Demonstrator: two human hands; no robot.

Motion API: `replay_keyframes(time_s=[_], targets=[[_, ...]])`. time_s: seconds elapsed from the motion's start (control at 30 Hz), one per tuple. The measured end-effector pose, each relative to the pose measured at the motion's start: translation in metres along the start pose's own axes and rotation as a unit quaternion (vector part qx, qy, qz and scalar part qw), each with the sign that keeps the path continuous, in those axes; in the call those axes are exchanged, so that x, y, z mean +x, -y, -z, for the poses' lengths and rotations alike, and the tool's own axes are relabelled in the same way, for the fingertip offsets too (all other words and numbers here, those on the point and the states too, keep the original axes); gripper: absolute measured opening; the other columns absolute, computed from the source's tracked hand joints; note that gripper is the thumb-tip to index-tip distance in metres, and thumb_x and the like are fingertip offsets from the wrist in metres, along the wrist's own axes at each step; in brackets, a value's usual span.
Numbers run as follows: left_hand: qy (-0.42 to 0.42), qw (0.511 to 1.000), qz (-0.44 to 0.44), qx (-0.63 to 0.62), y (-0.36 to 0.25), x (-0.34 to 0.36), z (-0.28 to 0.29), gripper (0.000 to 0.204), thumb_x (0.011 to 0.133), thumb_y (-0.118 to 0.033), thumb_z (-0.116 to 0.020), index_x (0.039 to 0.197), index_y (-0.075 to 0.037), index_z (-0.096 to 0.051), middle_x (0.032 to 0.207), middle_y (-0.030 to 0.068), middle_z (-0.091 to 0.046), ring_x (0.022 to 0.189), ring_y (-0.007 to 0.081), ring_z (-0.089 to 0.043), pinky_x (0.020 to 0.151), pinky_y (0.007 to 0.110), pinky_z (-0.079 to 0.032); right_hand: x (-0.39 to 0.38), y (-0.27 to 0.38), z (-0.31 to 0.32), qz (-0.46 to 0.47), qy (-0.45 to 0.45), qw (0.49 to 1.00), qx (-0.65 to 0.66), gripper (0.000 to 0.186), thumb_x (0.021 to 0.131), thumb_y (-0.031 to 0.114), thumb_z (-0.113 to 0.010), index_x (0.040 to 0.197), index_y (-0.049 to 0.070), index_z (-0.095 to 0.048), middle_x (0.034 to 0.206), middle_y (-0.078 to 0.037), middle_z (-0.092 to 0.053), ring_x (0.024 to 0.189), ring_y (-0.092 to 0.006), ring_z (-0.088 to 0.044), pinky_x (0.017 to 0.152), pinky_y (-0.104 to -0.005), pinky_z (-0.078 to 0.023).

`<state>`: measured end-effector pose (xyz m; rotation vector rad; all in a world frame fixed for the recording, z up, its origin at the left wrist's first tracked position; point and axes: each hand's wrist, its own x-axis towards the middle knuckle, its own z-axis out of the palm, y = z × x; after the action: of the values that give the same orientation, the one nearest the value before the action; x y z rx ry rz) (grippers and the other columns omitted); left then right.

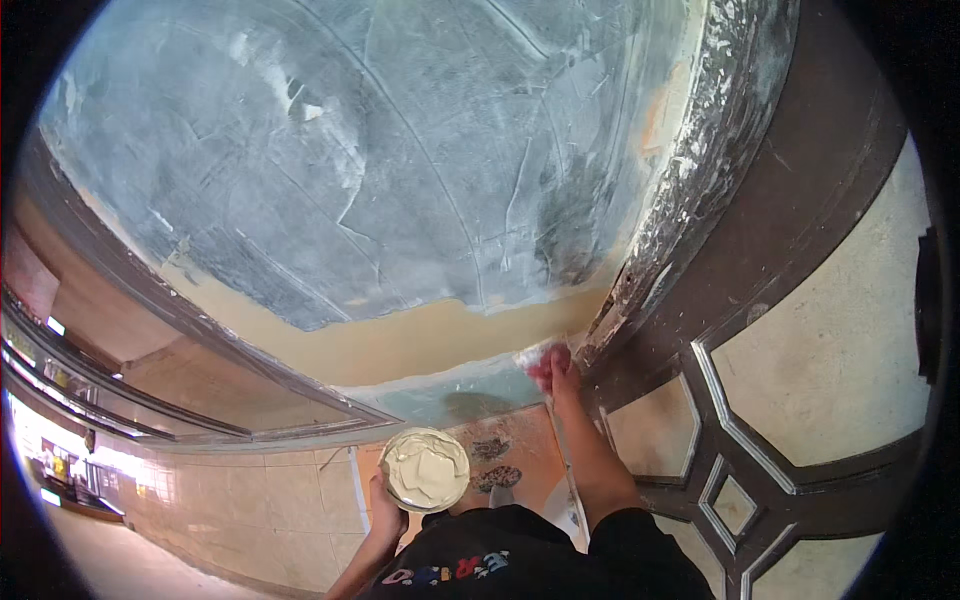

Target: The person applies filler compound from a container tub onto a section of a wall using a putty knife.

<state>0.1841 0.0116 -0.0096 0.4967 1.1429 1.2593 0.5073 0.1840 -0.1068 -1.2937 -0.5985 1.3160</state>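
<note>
My left hand [388, 515] holds a round tub [428, 470] of thick cream-coloured paste or paint, its open top facing up, near my body. Its surface is ridged and swirled. My right hand [558, 368] is closed low by the wall's right corner, beside the dark frame. It grips a small tool [530, 358] with a whitish end against the wall; blur hides its exact kind. Above it, a smooth cream band [440, 340] crosses the wall under a large patchy grey-blue area [400, 180]. Below the band runs a pale green strip [440, 398].
A dark brown door with pale panels [830, 340] stands close on the right, next to a scuffed, flaking frame [715, 150]. Brown framing [220, 350] borders the wall on the left. An orange printed sheet [520, 450] lies on the tiled floor [260, 510] below me.
</note>
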Motion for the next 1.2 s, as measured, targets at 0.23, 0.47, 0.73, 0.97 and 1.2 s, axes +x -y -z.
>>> replay_keyframes(time_s=[0.23, 0.47, 0.73, 0.97, 1.2], targets=[[-0.003, 1.0, -0.007, -0.017, -0.002, -0.001, 0.015, 0.055, 0.094, -0.044, -0.024, 0.128, -0.003, -0.037, 0.127, 0.0131, -0.046, 0.116, 0.0258, -0.045, 0.099, 0.037, -0.035, -0.085, -0.136, 0.001, -0.12, 0.035, 0.99, 0.058, 0.028, 0.086, 0.019, -0.058, 0.11, 0.009, -0.05, 0.074, -0.005, -0.058, 0.049, -0.0106, -0.053, 0.034, -0.0234, -0.037], [0.019, 0.999, -0.027, -0.03, -0.01, -0.004, 0.046, 0.054, 0.094, -0.043, -0.023, 0.129, -0.003, -0.036, 0.127, 0.0134, -0.046, 0.117, 0.026, -0.044, 0.1, 0.037, -0.034, -0.087, -0.115, -0.064, -0.279, 0.215, 0.936, 0.028, 0.03, 0.085, 0.017, -0.056, 0.111, 0.007, -0.045, 0.09, -0.007, -0.055, 0.065, -0.0178, -0.059, 0.051, -0.0289, -0.051], [-0.008, 0.999, -0.031, 0.0, -0.029, -0.012, 0.091, 0.055, 0.094, -0.044, -0.023, 0.13, -0.003, -0.035, 0.129, 0.0143, -0.043, 0.119, 0.0269, -0.042, 0.1, 0.039, -0.033, -0.118, 0.031, -0.206, -0.062, 0.2, 0.96, 0.186, 0.03, 0.089, 0.024, -0.053, 0.111, 0.005, -0.044, 0.095, -0.009, -0.056, 0.068, -0.0198, -0.062, 0.06, -0.0309, -0.053], [-0.032, 0.999, -0.013, -0.03, -0.041, -0.021, 0.132, 0.055, 0.094, -0.044, -0.024, 0.129, -0.003, -0.036, 0.129, 0.0147, -0.043, 0.119, 0.0269, -0.043, 0.1, 0.039, -0.033, -0.095, 0.004, -0.248, 0.159, 0.083, 0.98, 0.085, 0.029, 0.089, 0.019, -0.052, 0.109, 0.0, -0.043, 0.089, -0.007, -0.058, 0.065, -0.0154, -0.061, 0.056, -0.0263, -0.05], [-0.035, 0.998, -0.038, -0.032, -0.052, -0.026, 0.162, 0.055, 0.094, -0.043, -0.024, 0.127, -0.002, -0.038, 0.126, 0.0146, -0.046, 0.116, 0.0264, -0.045, 0.099, 0.038, -0.035, -0.113, -0.144, -0.192, -0.037, -0.026, 0.996, 0.08, 0.022, 0.087, 0.018, -0.057, 0.099, 0.005, -0.043, 0.074, -0.006, -0.055, 0.046, -0.0125, -0.049, 0.036, -0.0257, -0.035]])
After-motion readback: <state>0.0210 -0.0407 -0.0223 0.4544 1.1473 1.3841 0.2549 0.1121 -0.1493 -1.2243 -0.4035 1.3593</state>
